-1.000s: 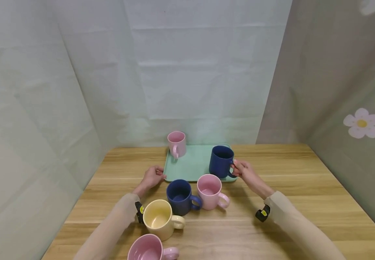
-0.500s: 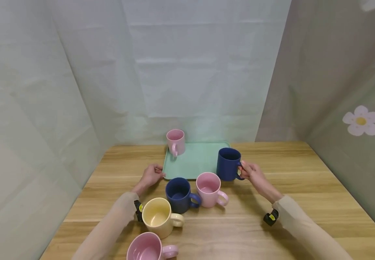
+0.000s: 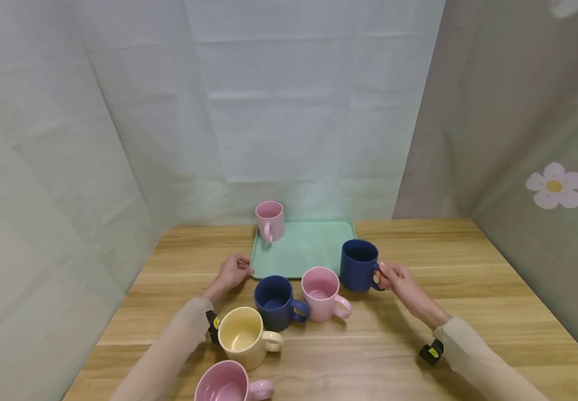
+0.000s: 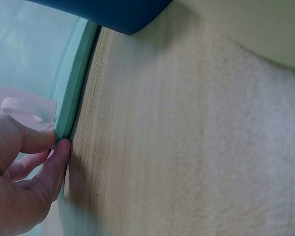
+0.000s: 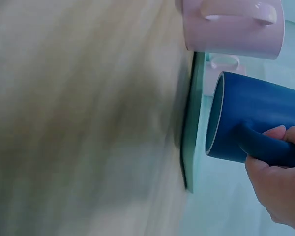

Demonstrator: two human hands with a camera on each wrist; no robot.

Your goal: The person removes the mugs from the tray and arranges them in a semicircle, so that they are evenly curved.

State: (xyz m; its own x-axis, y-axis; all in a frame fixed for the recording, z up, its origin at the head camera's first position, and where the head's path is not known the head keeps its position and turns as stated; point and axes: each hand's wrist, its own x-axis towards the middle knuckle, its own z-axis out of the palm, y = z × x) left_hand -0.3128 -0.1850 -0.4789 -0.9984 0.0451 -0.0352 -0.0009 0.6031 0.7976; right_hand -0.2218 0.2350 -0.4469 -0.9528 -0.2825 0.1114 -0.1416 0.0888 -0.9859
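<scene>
My right hand (image 3: 400, 283) grips the handle of a dark blue mug (image 3: 358, 266), which stands upright over the right front corner of a mint green tray (image 3: 306, 250). In the right wrist view, thumb and fingers close round the handle of that blue mug (image 5: 265, 118). At the tray's left front corner my left hand (image 3: 232, 272) pinches the rim, thumb on top and fingers beneath, as the left wrist view shows on the tray edge (image 4: 71, 93). A pink mug (image 3: 270, 221) sits at the tray's back left.
In front of the tray, a pink mug (image 3: 321, 295), a second blue mug (image 3: 275, 303), a yellow mug (image 3: 246, 340) and another pink mug (image 3: 224, 384) run toward the near left on the wooden table (image 3: 349, 367). A pale cloth (image 3: 299, 111) hangs behind.
The right hand has carried the blue mug rightward and toward the front, from over the tray to its right front corner. The left hand keeps its place at the tray.
</scene>
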